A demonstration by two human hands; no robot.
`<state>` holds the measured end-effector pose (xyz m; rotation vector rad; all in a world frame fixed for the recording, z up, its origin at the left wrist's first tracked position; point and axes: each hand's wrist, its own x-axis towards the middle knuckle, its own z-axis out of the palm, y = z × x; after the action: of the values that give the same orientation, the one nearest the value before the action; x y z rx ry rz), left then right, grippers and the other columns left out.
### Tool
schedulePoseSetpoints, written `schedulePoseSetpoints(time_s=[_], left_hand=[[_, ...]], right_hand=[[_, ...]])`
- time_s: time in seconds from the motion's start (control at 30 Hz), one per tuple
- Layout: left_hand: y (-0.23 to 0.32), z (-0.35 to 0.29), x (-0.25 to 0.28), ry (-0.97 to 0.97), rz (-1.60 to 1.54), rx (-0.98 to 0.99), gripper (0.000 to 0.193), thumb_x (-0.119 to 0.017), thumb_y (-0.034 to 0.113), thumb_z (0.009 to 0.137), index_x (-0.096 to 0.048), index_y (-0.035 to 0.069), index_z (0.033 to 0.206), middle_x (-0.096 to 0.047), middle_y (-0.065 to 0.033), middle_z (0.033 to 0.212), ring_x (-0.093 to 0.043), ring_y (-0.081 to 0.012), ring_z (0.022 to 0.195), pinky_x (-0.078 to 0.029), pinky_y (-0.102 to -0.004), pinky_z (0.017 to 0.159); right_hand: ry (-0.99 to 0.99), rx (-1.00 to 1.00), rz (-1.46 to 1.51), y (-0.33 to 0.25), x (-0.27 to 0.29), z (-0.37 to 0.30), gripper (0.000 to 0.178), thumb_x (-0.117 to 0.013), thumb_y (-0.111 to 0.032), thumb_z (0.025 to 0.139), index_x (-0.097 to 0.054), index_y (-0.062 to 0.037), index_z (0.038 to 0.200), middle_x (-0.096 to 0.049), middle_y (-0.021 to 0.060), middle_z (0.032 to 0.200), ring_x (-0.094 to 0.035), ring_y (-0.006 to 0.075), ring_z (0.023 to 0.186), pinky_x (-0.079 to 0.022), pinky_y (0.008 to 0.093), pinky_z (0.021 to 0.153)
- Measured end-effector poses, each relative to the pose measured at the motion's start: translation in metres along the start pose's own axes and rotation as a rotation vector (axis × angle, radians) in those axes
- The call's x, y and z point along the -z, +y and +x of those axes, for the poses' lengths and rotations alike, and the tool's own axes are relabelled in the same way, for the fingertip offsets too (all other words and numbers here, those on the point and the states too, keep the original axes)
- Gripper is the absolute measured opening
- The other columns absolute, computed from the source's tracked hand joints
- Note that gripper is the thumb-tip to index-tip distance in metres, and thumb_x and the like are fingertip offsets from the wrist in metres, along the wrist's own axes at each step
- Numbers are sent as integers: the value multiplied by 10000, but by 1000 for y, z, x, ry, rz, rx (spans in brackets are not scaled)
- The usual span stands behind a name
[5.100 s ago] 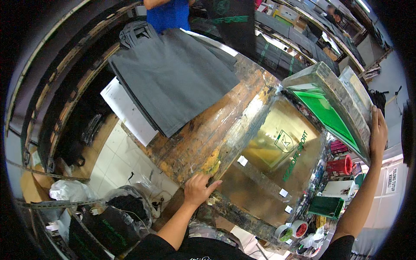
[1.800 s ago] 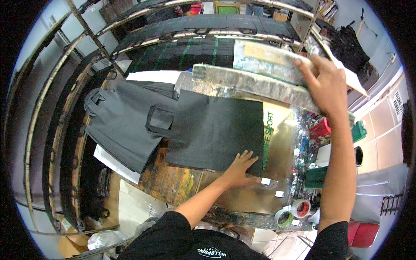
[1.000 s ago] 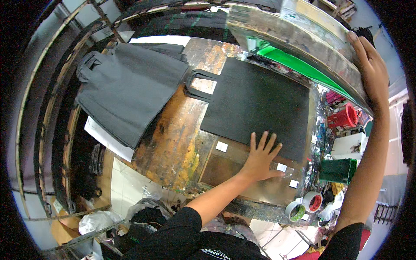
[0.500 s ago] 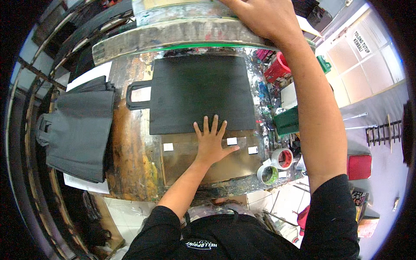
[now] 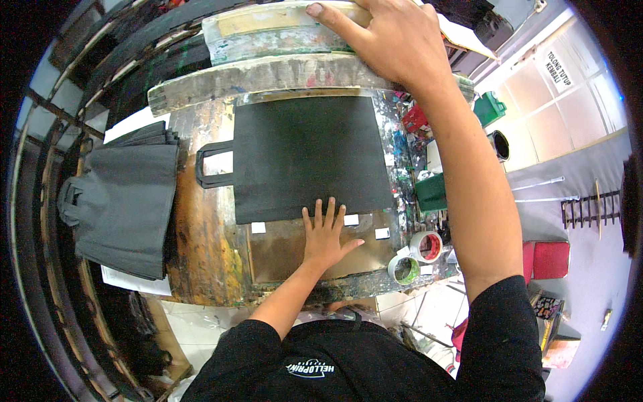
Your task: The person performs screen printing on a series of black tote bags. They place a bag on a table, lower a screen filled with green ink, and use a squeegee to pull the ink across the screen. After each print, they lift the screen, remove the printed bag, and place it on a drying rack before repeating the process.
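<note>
A flat black tote bag [image 5: 308, 157] lies on the worktable, its handle loop [image 5: 216, 164] pointing left. My left hand [image 5: 326, 241] is spread open, palm down, with its fingertips over the bag's near edge. The rest of that hand lies on a brownish board [image 5: 281, 249] with small white tabs [image 5: 382, 233]. At the top, my right hand [image 5: 396, 43] grips a raised, paint-stained frame [image 5: 274, 35]. Its thumb lies along the frame, while the other fingers are partly cut off by the picture's edge. A worn wooden bar [image 5: 268, 78] runs across just beyond the bag.
A stack of dark bags [image 5: 127, 197] lies at the left on white sheets. On the right stand a green container [image 5: 431, 193], a red container [image 5: 414, 118] and two tape rolls [image 5: 425, 246]. Dark racks [image 5: 50, 221] line the far left.
The bag, bar and frame appear lower in the picture, and more of the frame and right thumb shows. A green strip below the bar has gone from sight. My left hand stays spread.
</note>
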<state>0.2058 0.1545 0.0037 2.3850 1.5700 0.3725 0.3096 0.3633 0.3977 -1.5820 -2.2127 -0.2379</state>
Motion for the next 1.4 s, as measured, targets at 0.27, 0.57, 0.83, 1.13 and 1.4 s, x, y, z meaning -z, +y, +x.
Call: schedulePoseSetpoints(time_s=[0.27,0.57,0.83,1.13,1.4], left_hand=[[2,-10,0,65,-36,-65,1011,-463,818,939,-478,40,1584,-355,-234,1691,-254,-488,1573,-103,-734,1246],[-32,-44,60,-50,67,-118,1104,-434,848,939,-326,12,1652,-250,-257,1729,-200,-484,1598,-125,-682,1270],[-13,-35,8,19,-1,-59,1229,-560,865,851,-290,-27,1652,-176,-209,1762,-90,-432,1634,13,-719,1258],[-14,-40,15,-68,11,-66,1216,-561,858,857,-311,-37,1641,-238,-209,1745,-143,-448,1620,-28,-727,1255],[-22,-21,21,-24,58,-128,1233,-516,932,810,-354,45,1651,-229,-223,1749,-134,-478,1616,-32,-767,1228]], right_hand=[[227,79,-70,17,-22,4,706,-520,-725,987,-741,-54,982,-747,192,928,-705,347,985,-435,533,892],[219,51,-14,11,-17,-4,689,-541,-725,975,-740,-66,958,-758,184,955,-701,350,1013,-424,536,915],[202,98,-82,9,-23,1,753,-472,-752,994,-758,-61,1090,-767,195,1045,-717,359,1076,-447,561,951],[215,64,-97,17,-31,-4,768,-482,-767,979,-781,-66,1076,-773,181,1058,-718,341,1074,-445,546,946],[179,65,-93,5,-26,-10,757,-490,-756,983,-768,-60,1090,-771,195,1092,-704,353,1098,-427,531,988]])
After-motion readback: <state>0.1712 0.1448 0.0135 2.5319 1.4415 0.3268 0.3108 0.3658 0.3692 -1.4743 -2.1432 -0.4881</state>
